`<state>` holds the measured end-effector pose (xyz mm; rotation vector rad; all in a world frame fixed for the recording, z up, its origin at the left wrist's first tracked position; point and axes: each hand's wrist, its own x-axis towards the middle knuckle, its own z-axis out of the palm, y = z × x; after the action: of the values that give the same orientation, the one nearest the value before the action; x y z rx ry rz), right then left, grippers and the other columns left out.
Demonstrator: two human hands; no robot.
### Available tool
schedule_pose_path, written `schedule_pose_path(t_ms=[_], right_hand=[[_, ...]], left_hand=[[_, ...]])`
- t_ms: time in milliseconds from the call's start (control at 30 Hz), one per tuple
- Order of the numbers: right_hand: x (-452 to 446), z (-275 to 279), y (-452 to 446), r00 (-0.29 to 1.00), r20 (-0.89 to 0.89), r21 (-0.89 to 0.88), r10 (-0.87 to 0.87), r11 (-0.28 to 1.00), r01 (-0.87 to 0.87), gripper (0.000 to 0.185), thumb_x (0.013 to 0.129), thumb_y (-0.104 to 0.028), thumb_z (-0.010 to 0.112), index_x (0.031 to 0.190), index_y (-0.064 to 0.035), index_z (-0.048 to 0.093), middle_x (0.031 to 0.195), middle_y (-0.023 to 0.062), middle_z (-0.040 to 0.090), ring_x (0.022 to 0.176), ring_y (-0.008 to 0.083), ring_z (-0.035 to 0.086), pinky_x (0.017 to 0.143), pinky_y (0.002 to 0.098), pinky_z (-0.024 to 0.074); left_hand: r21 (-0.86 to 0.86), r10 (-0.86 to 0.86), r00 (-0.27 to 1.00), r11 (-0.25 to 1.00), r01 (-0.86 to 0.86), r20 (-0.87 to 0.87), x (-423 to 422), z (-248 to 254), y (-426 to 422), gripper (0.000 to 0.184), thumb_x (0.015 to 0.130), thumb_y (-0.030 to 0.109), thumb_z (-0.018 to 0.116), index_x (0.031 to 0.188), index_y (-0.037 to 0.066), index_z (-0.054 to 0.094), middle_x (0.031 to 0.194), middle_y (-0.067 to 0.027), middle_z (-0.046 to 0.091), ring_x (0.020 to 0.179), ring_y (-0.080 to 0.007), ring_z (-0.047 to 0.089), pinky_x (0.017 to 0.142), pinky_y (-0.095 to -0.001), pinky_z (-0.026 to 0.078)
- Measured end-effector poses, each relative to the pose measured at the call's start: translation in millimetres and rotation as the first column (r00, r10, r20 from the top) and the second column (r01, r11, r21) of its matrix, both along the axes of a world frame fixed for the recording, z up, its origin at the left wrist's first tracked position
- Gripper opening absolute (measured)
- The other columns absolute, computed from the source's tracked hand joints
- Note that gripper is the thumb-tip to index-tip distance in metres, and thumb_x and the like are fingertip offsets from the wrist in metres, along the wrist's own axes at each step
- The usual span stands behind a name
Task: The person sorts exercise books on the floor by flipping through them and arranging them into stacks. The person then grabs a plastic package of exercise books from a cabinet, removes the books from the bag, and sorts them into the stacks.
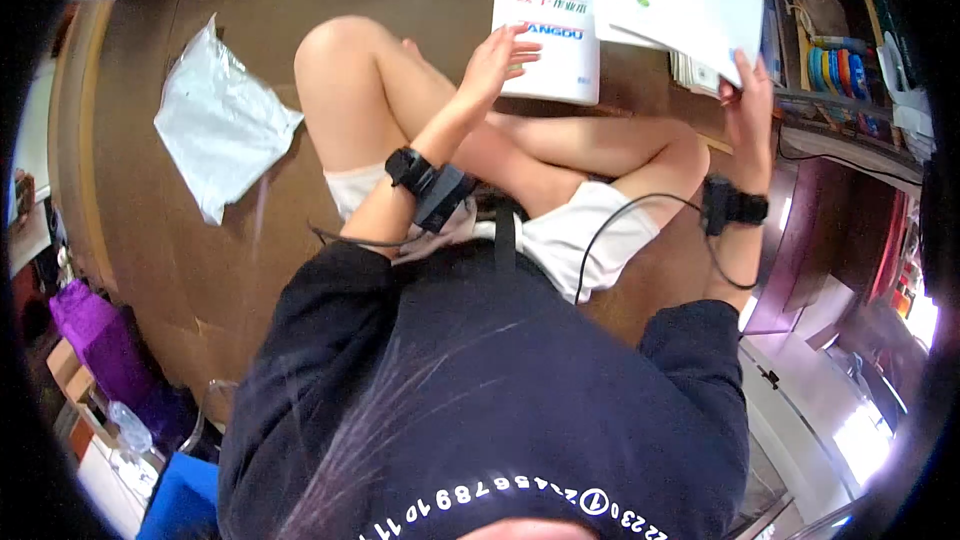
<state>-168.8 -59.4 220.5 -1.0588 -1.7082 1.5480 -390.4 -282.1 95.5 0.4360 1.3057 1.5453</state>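
Cannot read the start of the blue word on the book [565,68], hidden behind the fingers of the left hand [490,65]; cannot tell there between touching and hovering. Cannot read the small print in the corner to the right of that hand, too tiny. Lose the top of the booklet [680,5], above the right hand [747,100], to the upper edge. Cannot see in full the fingers tucked behind it. See only part of the stack [697,75], just left of the right hand, mostly covered by the booklet. Cannot identify the coloured discs [838,73] right of that hand, small and blurred. Cannot sort the clutter [130,430] far behind the left hand, blurred and cut by the dark rim.
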Motion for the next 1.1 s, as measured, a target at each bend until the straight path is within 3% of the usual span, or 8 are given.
schedule_pose_path(t_ms=[133, 267, 433, 700, 733, 800, 900, 1100], right_hand=[[2, -39, -94, 0.993, 0.106, -0.148, -0.050, 0.987, 0.065, 0.026, 0.093, -0.025, 0.054, 0.108, -0.0027, 0.054, 0.073, 0.0014, 0.058, 0.048, 0.0052, 0.049, 0.040, 0.0182, 0.0406], [14, -81, -151, 1.000, 0.014, -0.306, -0.010, 0.952, 0.014, 0.032, 0.094, -0.028, 0.051, 0.113, -0.0015, 0.052, 0.074, 0.0016, 0.057, 0.049, 0.0075, 0.050, 0.041, 0.0200, 0.0431], [52, -91, -183, 0.999, 0.046, -0.336, 0.007, 0.942, 0.009, 0.031, 0.095, -0.027, 0.050, 0.114, -0.0024, 0.052, 0.074, 0.0013, 0.056, 0.052, 0.0078, 0.051, 0.046, 0.0206, 0.0445], [133, -41, -191, 0.935, 0.082, -0.264, -0.345, 0.897, 0.354, 0.026, 0.094, -0.019, 0.052, 0.113, -0.0031, 0.053, 0.082, 0.0010, 0.057, 0.058, 0.0075, 0.051, 0.045, 0.0200, 0.0407], [147, -35, -188, 0.911, 0.047, -0.295, -0.409, 0.866, 0.404, 0.025, 0.093, -0.019, 0.053, 0.113, -0.0037, 0.053, 0.083, 0.0008, 0.057, 0.059, 0.0071, 0.051, 0.045, 0.0196, 0.0400], [182, -27, -180, 0.830, 0.033, -0.287, -0.557, 0.790, 0.541, 0.026, 0.093, -0.020, 0.053, 0.114, -0.0051, 0.053, 0.083, -0.0003, 0.057, 0.058, 0.0058, 0.050, 0.044, 0.0187, 0.0380], [231, -16, -168, 0.732, -0.059, -0.199, -0.679, 0.727, 0.658, 0.026, 0.094, -0.023, 0.053, 0.113, -0.0048, 0.053, 0.082, -0.0007, 0.056, 0.059, 0.0055, 0.046, 0.047, 0.0200, 0.0357], [327, -76, -123, 0.663, -0.209, -0.130, -0.719, 0.692, 0.710, 0.027, 0.093, -0.022, 0.053, 0.113, -0.0033, 0.050, 0.079, 0.0032, 0.053, 0.060, 0.0103, 0.045, 0.054, 0.0244, 0.0353]], left_hand=[[-0.032, -0.078, 0.967, 0.996, 0.088, 0.242, 11, 27, -11, 0.053, 0.100, 0.039, 0.030, 0.133, -0.002, 0.037, 0.126, -0.0171, 0.052, 0.114, -0.0237, 0.053, 0.095, -0.0360, 0.043], [-0.075, 0.073, 0.964, 0.996, -0.055, 0.257, 34, 18, -36, 0.041, 0.097, 0.019, 0.042, 0.132, -0.003, 0.036, 0.125, -0.0129, 0.052, 0.115, -0.0201, 0.051, 0.095, -0.0326, 0.043], [-0.086, 0.116, 0.945, 0.992, -0.094, 0.307, 74, 5, -75, 0.040, 0.096, 0.013, 0.041, 0.133, 0.000, 0.035, 0.127, -0.0122, 0.051, 0.116, -0.0198, 0.050, 0.097, -0.0315, 0.040], [0.171, -0.164, 0.946, 0.978, 0.119, 0.280, 154, -4, -34, 0.044, 0.094, 0.009, 0.043, 0.136, 0.000, 0.033, 0.130, -0.0114, 0.048, 0.118, -0.0197, 0.046, 0.099, -0.0316, 0.039], [0.307, -0.187, 0.982, 0.935, 0.176, 0.008, 158, 6, -19, 0.046, 0.095, 0.014, 0.045, 0.138, 0.003, 0.031, 0.123, -0.0105, 0.052, 0.111, -0.0178, 0.051, 0.090, -0.0312, 0.045], [0.167, -0.498, 0.865, 0.859, 0.483, 0.060, 164, 44, -6, 0.050, 0.095, 0.023, 0.048, 0.139, 0.007, 0.030, 0.114, -0.0098, 0.057, 0.100, -0.0161, 0.058, 0.079, -0.0302, 0.049], [0.256, -0.626, 0.775, 0.765, 0.590, 0.085, 180, 65, 13, 0.049, 0.096, 0.031, 0.048, 0.137, 0.009, 0.033, 0.107, -0.0107, 0.060, 0.086, -0.0183, 0.064, 0.074, -0.0292, 0.050], [-0.012, -0.423, 0.903, 0.905, 0.425, 0.076, 148, 19, -2, 0.036, 0.095, 0.019, 0.048, 0.129, 0.008, 0.040, 0.102, -0.0101, 0.061, 0.085, -0.0159, 0.062, 0.075, -0.0284, 0.049]])
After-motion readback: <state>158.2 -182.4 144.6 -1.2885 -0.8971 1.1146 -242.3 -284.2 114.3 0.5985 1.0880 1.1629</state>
